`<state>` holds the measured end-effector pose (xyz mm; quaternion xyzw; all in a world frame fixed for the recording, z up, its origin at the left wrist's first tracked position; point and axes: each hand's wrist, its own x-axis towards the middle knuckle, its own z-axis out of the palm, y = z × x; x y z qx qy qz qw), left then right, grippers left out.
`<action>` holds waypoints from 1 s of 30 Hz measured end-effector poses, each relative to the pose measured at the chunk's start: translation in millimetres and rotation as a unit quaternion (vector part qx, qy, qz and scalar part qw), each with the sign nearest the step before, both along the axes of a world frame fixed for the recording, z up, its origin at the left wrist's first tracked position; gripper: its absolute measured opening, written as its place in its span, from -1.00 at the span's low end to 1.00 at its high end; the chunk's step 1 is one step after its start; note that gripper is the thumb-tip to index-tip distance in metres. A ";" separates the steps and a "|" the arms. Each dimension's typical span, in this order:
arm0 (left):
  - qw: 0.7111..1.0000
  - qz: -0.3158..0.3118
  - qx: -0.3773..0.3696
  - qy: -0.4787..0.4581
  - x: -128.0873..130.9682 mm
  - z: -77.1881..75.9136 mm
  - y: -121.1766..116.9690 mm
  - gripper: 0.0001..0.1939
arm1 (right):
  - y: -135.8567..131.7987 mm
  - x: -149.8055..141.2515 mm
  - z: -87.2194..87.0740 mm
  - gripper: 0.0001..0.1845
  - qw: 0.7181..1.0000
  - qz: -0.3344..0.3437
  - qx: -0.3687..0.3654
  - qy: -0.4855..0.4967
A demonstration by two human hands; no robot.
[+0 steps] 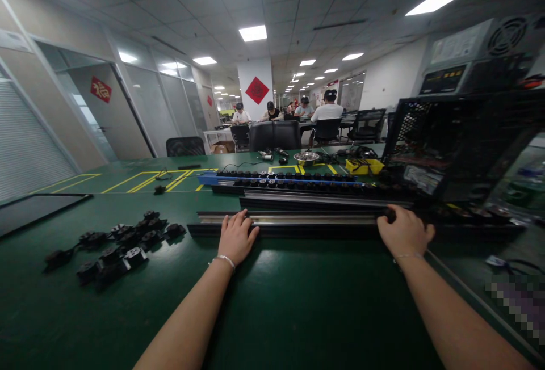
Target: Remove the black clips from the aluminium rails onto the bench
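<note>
Cables (pixel 361 162) in yellow bin (pixel 374 168) — left grip (pixel 235 238) half-open on dark rail (pixel 315 226), right grip (pixel 406 232) curled against it.

Head-worn view, facing forward and down

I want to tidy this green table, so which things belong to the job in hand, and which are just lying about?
In the job:
long rail, left hand on it, right hand near its right end
probably the loose black parts, left

Seemingly lying about:
metal bowl
yellow tray
open computer case
</note>
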<state>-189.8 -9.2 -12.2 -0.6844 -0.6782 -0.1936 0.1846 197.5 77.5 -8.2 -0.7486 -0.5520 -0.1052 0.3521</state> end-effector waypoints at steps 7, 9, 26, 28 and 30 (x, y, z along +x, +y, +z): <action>1.000 0.000 -0.008 -0.006 -0.6 -0.3 0.6 -0.61 | -1.1 -6.3 -1.4 -0.59 1.000 0.012 0.008 -0.018; 1.000 0.001 -0.008 -0.008 -0.5 0.0 0.6 -0.61 | -0.1 -6.5 -3.1 -0.59 1.000 0.019 0.011 -0.022; 1.000 0.003 -0.007 0.001 -3.6 -3.0 3.1 -0.57 | -4.5 -21.0 -1.5 -0.61 0.997 0.065 0.019 -0.047; 1.000 0.006 -0.013 0.001 -3.8 -2.9 3.4 -0.57 | -4.8 -23.1 -1.7 -0.62 0.996 0.072 0.020 -0.050; 1.000 0.008 -0.019 0.001 -3.6 -2.6 3.6 -0.57 | -5.0 -25.0 -2.3 -0.62 0.995 0.082 0.024 -0.052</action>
